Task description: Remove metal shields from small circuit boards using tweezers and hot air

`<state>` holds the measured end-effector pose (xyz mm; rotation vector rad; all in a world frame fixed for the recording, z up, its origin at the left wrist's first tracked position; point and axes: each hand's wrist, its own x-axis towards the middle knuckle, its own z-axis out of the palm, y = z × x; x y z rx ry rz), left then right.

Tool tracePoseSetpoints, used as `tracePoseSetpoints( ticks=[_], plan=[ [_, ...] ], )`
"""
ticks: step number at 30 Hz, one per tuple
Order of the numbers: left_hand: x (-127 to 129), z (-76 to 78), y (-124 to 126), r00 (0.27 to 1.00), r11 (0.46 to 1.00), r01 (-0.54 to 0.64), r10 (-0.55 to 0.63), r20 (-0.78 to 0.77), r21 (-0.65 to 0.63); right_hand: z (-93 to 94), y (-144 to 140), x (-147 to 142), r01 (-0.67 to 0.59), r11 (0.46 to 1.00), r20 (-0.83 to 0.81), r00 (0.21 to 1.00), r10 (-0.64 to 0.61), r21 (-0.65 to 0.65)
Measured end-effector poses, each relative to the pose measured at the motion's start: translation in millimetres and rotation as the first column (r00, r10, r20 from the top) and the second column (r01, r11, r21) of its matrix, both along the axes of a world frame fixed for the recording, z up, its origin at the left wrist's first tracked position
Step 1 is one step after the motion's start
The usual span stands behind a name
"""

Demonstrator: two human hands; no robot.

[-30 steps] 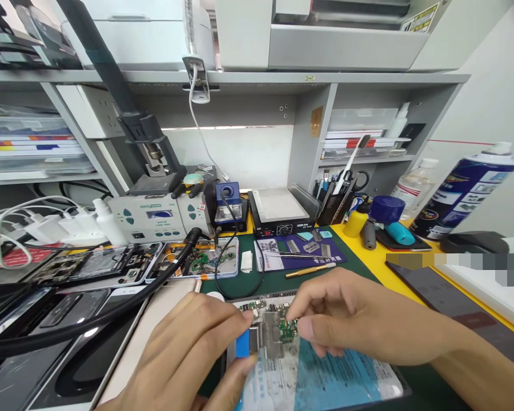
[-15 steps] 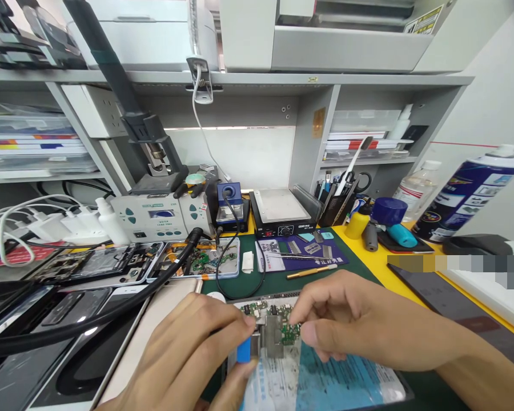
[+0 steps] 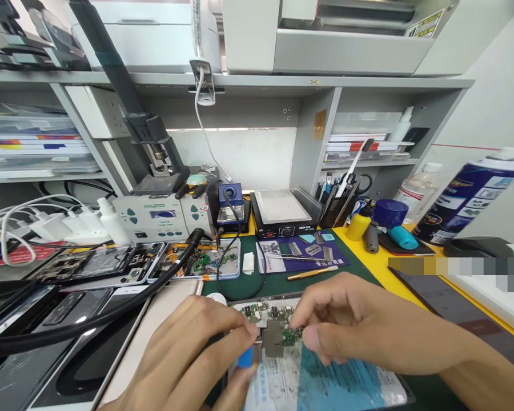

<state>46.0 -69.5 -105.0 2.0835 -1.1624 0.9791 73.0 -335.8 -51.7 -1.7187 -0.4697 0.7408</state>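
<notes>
My left hand (image 3: 197, 348) is closed, thumb and forefinger pinching a small metal piece with a blue end (image 3: 245, 358). That piece sits against the left side of a green circuit board (image 3: 251, 311) with a flat grey metal plate (image 3: 274, 338) on it. At the board's right edge, my right hand (image 3: 346, 325) has its thumb and forefinger pinched on the board, the other fingers curled below. Both hands are over a tablet-like device (image 3: 278, 388) with a white and blue printed surface, partly hidden by the hands.
Behind the hands lie a gold-coloured pen-like tool (image 3: 312, 273), tweezers (image 3: 297, 258) and a purple card (image 3: 278, 262). A hot plate (image 3: 285, 211) and a soldering station (image 3: 154, 217) stand further back. A thick black hose (image 3: 154, 291) crosses the left side over several phones.
The blue-ended piece in my left hand has shifted slightly down, the hand with it. My right hand keeps its pinch at the board's edge. The whole view has moved a little.
</notes>
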Motion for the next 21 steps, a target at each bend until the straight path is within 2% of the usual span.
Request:
tracePoseSetpoints(
  ticks=[2,6,10,16,18,21],
  plan=[
    [2.2,2.1,-1.3,1.0,1.0,-0.001,0.001,0.004,-0.009,-0.8,-0.5,-0.3,0.005,1.0,0.002,1.0,-0.005,0.004],
    [2.3,3.5,0.3,0.993,0.999,0.018,-0.022,0.113,0.037,-2.1,-1.2,-1.4,0.008,1.0,0.0,1.0,-0.008,0.001],
    [-1.1,4.0,1.4,0.997,0.998,-0.045,0.042,0.071,0.043,-2.9,-1.7,-1.7,0.009,1.0,-0.011,1.0,-0.009,0.005],
    [1.0,5.3,2.1,0.993,0.998,-0.015,0.008,0.118,0.06,-2.1,-1.7,-3.2,-0.003,1.0,-0.028,1.0,0.003,0.002],
    [1.6,8.0,2.0,0.994,0.997,-0.021,0.013,0.109,0.074,-2.0,-0.8,-4.1,0.007,1.0,0.012,1.0,-0.006,-0.021],
    [1.8,14.1,2.1,0.998,0.993,-0.052,0.049,0.034,0.107,-1.9,-1.2,-3.2,0.082,0.995,0.164,0.984,-0.072,-0.053]
  ],
)
